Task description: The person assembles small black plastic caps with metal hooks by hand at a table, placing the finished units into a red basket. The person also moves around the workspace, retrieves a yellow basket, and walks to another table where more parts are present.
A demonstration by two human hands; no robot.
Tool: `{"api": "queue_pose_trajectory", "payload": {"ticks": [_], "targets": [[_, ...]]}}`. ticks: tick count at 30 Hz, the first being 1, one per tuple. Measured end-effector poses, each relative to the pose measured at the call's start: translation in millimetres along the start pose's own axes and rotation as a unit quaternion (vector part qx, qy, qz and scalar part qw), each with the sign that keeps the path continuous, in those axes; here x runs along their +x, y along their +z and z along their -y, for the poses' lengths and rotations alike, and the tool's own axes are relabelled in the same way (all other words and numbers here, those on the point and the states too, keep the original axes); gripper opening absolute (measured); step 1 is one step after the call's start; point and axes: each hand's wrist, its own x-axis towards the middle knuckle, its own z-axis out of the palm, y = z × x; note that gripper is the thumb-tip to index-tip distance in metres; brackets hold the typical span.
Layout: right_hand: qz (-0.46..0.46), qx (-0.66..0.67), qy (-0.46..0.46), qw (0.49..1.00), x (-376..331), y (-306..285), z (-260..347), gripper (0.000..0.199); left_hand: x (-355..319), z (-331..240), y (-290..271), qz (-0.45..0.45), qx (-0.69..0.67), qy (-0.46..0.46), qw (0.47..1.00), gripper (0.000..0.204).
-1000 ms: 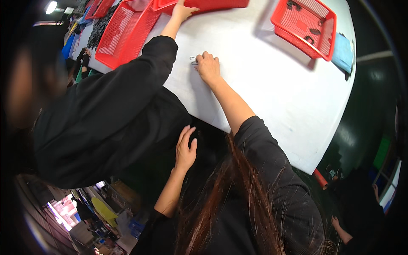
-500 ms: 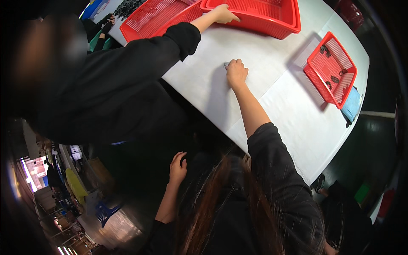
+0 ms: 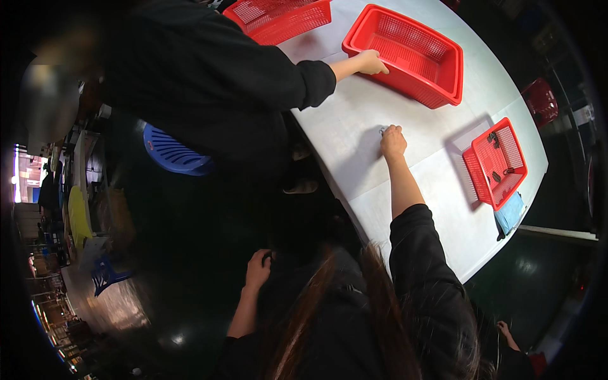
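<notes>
My right hand (image 3: 394,143) is low over the white tabletop, its fingers closed on a small greyish thing (image 3: 383,131) that shows only at the fingertips; its kind cannot be made out. Below the table's near edge, my left hand (image 3: 257,270) is raised with loosely bent fingers apart; a dark patch between them may be only background. Beyond my right hand, another person's hand (image 3: 370,63) grips the near rim of two nested red plastic baskets (image 3: 437,95). To the right sits a smaller red basket (image 3: 484,183) with several small dark pieces (image 3: 496,177) inside.
Another person's black-sleeved arm (image 3: 253,63) reaches across from the left. A further red basket (image 3: 297,25) stands at the far left of the white table (image 3: 437,190). Blue cloth or packaging (image 3: 510,214) lies beside the small basket. A blue stool (image 3: 174,151) stands on the floor.
The nested baskets have shifted right, away from the far-left basket, with the other person's hand on them. The view has turned; my right hand stays closed at the table.
</notes>
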Motion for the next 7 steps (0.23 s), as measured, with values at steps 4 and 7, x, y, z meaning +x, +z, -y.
{"api": "queue_pose_trajectory", "payload": {"ticks": [4, 7], "targets": [[0.044, 0.043, 0.036, 0.997, -43.3, 9.3, -0.5, 0.021, -43.7, 61.8, -17.3, -0.052, 0.002, -0.006, 0.999, 0.026], [0.126, 0.154, -0.003, 0.98, -46.3, 37.6, -16.2, 0.023, -83.2, 124.4, -20.5, -0.098, -0.06, -0.061, 0.991, 0.028]]}}
